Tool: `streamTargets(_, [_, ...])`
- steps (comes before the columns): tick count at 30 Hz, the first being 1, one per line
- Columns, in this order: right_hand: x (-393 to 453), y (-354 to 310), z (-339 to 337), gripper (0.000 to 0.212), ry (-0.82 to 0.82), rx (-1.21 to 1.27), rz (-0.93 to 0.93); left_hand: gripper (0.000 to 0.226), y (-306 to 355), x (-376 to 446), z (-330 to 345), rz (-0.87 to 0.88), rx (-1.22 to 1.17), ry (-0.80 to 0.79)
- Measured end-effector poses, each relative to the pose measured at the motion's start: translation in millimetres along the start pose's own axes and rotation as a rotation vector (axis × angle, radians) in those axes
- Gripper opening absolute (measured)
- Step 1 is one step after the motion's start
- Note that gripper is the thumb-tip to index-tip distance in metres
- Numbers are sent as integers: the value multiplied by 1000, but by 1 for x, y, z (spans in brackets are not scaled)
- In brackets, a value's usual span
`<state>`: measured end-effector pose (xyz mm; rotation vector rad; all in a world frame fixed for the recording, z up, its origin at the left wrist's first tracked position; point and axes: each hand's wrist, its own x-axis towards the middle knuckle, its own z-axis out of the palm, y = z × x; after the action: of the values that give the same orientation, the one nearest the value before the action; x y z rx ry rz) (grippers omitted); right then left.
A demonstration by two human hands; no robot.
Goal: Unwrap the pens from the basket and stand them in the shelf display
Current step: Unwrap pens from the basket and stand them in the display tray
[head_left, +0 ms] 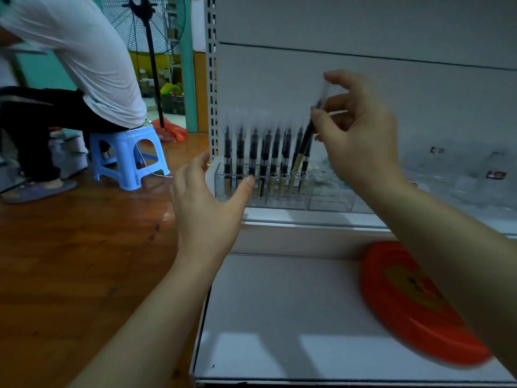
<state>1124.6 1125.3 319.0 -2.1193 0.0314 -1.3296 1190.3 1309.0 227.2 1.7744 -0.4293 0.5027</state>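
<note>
Clear acrylic display (282, 201) on the shelf holds a row of upright pens (253, 152) — the right hand (361, 135) pinches one tilted pen (303, 148) at the row's right end; left hand (207, 197) hovers nearby, fingers relaxed, holding nothing.

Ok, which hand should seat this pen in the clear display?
Right. The right hand already pinches the tilted pen, whose lower end is in the clear display beside the standing pens. The left hand is open and holds nothing.
</note>
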Motion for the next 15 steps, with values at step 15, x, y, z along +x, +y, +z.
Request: streamTargets(15, [-11,10,12,38,-158,-183,60,62,0,7,-5,-16,123,-146])
